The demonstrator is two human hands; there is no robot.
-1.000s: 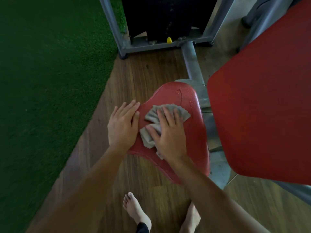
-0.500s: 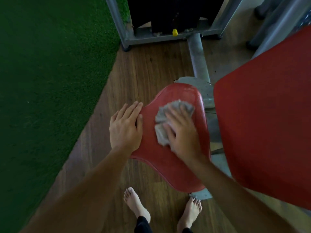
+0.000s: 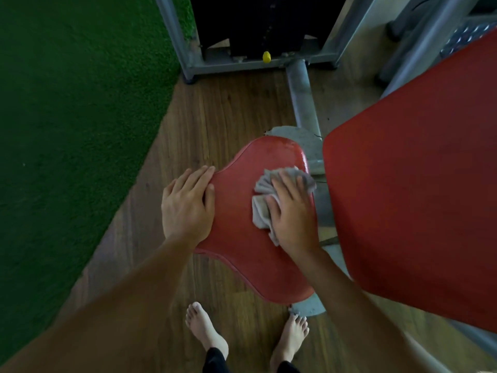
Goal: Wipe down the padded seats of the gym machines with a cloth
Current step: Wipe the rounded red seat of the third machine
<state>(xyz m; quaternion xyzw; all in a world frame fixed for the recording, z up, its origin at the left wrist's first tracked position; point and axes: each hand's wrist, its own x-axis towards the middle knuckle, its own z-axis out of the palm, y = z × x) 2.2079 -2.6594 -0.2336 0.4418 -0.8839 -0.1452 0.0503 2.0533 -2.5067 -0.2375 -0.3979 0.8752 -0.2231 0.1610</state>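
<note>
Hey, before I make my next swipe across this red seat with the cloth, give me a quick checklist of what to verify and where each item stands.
1. Cloth under the wiping hand: ok. The right hand presses flat on the grey cloth, which lies on the seat.
2. Seat braced: ok. The left hand rests flat on the seat's left edge.
3. Cloth spread out: not ok. It is bunched into folds.
4. Path toward you: ok. The near part of the seat is bare red padding.
5. Far end already wiped: cannot tell. It looks glossy, nothing more.
</note>
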